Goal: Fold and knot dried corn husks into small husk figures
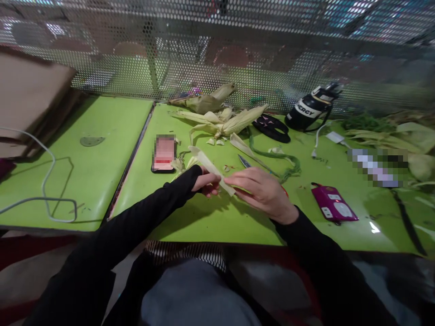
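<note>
Between my two hands is a pale strip of corn husk point(208, 164), held slanting above the green table. My left hand point(206, 182) is closed around its middle, with the fingers curled underneath. My right hand point(263, 190) pinches the husk's lower right end between thumb and fingers. Just beyond them lie the pointed blades of scissors point(244, 161), their handles mostly behind my right hand. More dried corn husks point(238, 121) are heaped at the back of the table, and a loose curled husk point(242, 146) lies in front of the heap.
A phone point(164, 154) lies left of my hands. Green braided cord point(288, 163) trails on the right, near a purple pouch point(335, 203). A black bottle point(311, 108) stands by the perforated metal screen point(190, 54). White cable point(50, 181) crosses the left table; cardboard point(30, 99) sits behind.
</note>
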Demonstrator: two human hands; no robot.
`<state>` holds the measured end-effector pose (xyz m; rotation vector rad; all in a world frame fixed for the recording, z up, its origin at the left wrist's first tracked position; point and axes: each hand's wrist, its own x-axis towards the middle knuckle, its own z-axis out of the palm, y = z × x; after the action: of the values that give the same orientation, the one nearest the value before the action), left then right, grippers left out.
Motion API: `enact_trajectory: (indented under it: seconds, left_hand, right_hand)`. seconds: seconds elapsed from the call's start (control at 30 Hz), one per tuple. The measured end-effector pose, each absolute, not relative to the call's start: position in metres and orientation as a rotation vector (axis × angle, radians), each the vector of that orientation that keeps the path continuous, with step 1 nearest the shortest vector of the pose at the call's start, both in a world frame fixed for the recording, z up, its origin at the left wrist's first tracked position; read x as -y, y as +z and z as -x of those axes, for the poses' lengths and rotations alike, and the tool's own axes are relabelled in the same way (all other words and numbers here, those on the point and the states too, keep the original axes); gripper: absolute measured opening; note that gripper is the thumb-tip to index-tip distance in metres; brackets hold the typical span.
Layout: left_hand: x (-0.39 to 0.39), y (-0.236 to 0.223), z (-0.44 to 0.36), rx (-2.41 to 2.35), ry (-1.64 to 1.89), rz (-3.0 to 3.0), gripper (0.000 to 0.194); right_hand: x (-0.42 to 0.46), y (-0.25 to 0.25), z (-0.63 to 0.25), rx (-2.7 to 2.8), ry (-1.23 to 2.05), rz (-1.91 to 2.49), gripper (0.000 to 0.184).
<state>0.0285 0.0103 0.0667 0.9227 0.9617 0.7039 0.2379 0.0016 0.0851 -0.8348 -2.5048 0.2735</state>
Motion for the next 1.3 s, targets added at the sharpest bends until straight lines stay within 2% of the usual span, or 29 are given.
enact_trajectory:
  seconds: [0.2, 0.3, 0.37, 0.47, 0.6, 0.73, 0.83, 0.9, 0.97, 1.07, 1.17, 1.3]
  left_hand:
    - [-0.011, 0.066, -0.030, -0.961, 0.779, -0.853, 0.012]
    - [-0.011, 0.064, -0.030, -0.992, 0.809, -0.907, 0.014]
    - [-0.011, 0.063, -0.030, -1.046, 0.769, -0.956, 0.020]
    - [-0.013, 0.062, -0.030, -1.123, 0.710, -0.999, 0.022]
    - [-0.013, 0.064, -0.029, -1.105, 0.726, -1.044, 0.030]
    - [-0.007, 0.066, -0.029, -1.098, 0.632, -1.085, 0.037]
    - [-0.002, 0.066, -0.029, -1.128, 0.620, -1.140, 0.035]
    - [-0.001, 0.065, -0.029, -1.160, 0.631, -1.140, 0.034]
    - [-0.002, 0.065, -0.029, -1.175, 0.627, -1.114, 0.035]
    - [-0.005, 0.064, -0.028, -1.143, 0.609, -1.063, 0.037]
    - [-0.007, 0.061, -0.027, -1.105, 0.613, -1.041, 0.038]
    - [-0.006, 0.058, -0.028, -1.090, 0.601, -1.047, 0.035]
  right_hand:
    - [-0.018, 0.074, -0.214, 2.378, 0.581, 0.816, 0.021]
    - [-0.023, 0.075, -0.211, 2.193, 0.774, 1.003, 0.036]
    - [-0.026, 0.078, -0.222, 2.141, 0.728, 1.236, 0.048]
    - [-0.024, 0.077, -0.259, 2.299, 0.318, 1.664, 0.050]
    - [-0.005, 0.065, -0.313, 2.412, 0.237, 1.992, 0.037]
    - [0.000, 0.060, -0.325, 2.338, 0.393, 2.142, 0.016]
    - [-0.007, 0.065, -0.317, 2.333, 0.406, 2.249, 0.015]
    - [-0.009, 0.069, -0.316, 2.279, 0.460, 2.248, 0.018]
    - [-0.005, 0.071, -0.319, 2.137, 0.746, 2.098, 0.021]
    - [0.007, 0.071, -0.326, 1.831, 1.144, 1.740, 0.041]
    - [0.015, 0.072, -0.328, 1.744, 1.125, 1.712, 0.058]
    - [0.016, 0.074, -0.317, 1.907, 1.035, 1.871, 0.055]
